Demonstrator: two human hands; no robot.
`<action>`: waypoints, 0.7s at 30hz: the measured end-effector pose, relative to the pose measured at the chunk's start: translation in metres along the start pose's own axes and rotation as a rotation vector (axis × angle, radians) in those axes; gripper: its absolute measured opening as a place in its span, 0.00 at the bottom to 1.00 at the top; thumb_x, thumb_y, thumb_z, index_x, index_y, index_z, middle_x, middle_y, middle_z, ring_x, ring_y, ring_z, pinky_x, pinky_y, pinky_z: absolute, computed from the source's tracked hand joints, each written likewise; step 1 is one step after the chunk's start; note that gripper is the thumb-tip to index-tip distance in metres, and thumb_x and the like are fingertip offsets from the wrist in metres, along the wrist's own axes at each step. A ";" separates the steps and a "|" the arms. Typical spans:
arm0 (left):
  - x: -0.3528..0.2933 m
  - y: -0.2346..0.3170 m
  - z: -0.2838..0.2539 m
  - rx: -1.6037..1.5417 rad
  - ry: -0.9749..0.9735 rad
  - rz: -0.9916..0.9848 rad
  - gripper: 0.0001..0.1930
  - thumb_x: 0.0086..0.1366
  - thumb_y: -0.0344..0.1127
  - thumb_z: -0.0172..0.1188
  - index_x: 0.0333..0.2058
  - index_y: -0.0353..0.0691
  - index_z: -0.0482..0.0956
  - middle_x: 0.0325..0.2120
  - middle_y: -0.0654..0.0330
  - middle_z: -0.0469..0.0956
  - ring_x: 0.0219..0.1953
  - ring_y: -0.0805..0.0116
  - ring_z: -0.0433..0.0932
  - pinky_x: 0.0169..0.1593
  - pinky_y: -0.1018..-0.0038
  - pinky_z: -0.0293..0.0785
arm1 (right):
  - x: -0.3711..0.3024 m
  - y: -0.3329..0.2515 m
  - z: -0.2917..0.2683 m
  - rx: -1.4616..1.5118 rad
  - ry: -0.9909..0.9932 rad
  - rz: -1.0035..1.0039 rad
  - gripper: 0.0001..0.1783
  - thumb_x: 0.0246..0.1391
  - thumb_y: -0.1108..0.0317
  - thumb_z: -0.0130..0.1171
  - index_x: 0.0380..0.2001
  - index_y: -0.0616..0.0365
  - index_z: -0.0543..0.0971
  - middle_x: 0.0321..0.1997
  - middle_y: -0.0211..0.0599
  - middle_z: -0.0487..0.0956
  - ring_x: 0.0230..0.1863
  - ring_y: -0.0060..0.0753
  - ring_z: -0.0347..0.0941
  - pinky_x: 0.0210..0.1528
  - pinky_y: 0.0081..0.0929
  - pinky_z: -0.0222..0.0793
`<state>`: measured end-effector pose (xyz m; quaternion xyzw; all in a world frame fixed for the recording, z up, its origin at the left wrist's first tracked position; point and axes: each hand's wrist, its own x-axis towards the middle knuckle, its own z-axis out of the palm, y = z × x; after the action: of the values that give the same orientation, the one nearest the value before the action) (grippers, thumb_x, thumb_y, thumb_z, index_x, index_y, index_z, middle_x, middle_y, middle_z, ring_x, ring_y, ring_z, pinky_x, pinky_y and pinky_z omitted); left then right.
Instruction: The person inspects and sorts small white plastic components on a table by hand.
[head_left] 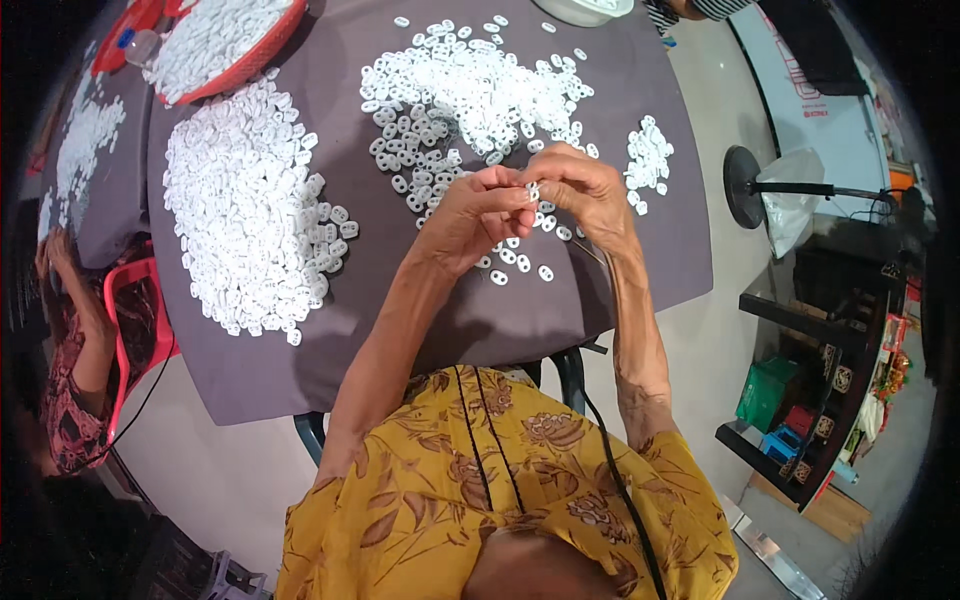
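Observation:
Both my hands meet over the near middle of the table. Between the fingertips is a small white oval plastic piece with dark holes (pixel 533 191). My left hand (pixel 478 215) pinches it from the left, thumb and forefinger closed. From the right, my right hand (pixel 585 195) closes thumb and forefinger on the same piece. Just beyond my hands spreads a loose heap of like white oval pieces (pixel 480 90); a few lie below my fingers. Over to the left is a larger, thicker pile of white pieces (pixel 245 200).
A red basket (pixel 270 55) full of white pieces stands at the far left of the grey-covered table (pixel 370 300). A white bowl (pixel 585 10) is at the far edge. A small cluster of pieces (pixel 648 158) lies right. Another person's arm (pixel 80 310) shows far left.

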<state>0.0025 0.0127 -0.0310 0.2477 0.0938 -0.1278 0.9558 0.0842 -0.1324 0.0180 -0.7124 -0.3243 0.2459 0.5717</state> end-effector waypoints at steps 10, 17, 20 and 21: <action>0.001 -0.004 0.002 -0.114 -0.015 -0.007 0.12 0.57 0.31 0.56 0.38 0.33 0.69 0.25 0.59 0.73 0.24 0.74 0.73 0.29 0.81 0.72 | -0.005 0.005 -0.001 0.138 0.053 0.154 0.04 0.43 0.77 0.57 0.27 0.64 0.78 0.28 0.31 0.74 0.32 0.23 0.69 0.37 0.20 0.64; -0.004 -0.006 0.018 0.351 0.248 0.330 0.11 0.56 0.32 0.58 0.35 0.30 0.76 0.25 0.60 0.76 0.25 0.77 0.73 0.30 0.83 0.70 | -0.003 0.003 0.005 0.106 0.169 0.323 0.04 0.46 0.74 0.57 0.27 0.62 0.78 0.23 0.31 0.76 0.27 0.19 0.70 0.33 0.17 0.65; -0.003 -0.011 0.013 0.448 0.267 0.442 0.09 0.55 0.32 0.58 0.33 0.32 0.77 0.23 0.61 0.76 0.24 0.79 0.72 0.29 0.83 0.69 | -0.003 -0.002 0.008 -0.004 0.164 0.360 0.05 0.46 0.73 0.57 0.28 0.62 0.78 0.23 0.30 0.76 0.28 0.19 0.70 0.33 0.17 0.66; -0.002 -0.011 0.012 0.452 0.283 0.460 0.08 0.55 0.31 0.58 0.32 0.33 0.78 0.22 0.62 0.76 0.24 0.79 0.72 0.29 0.83 0.69 | -0.003 -0.005 0.008 -0.005 0.165 0.357 0.05 0.46 0.73 0.57 0.28 0.62 0.78 0.23 0.30 0.76 0.28 0.19 0.70 0.33 0.17 0.66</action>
<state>-0.0013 -0.0020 -0.0255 0.4830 0.1365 0.1091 0.8580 0.0753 -0.1288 0.0213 -0.7776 -0.1454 0.2837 0.5419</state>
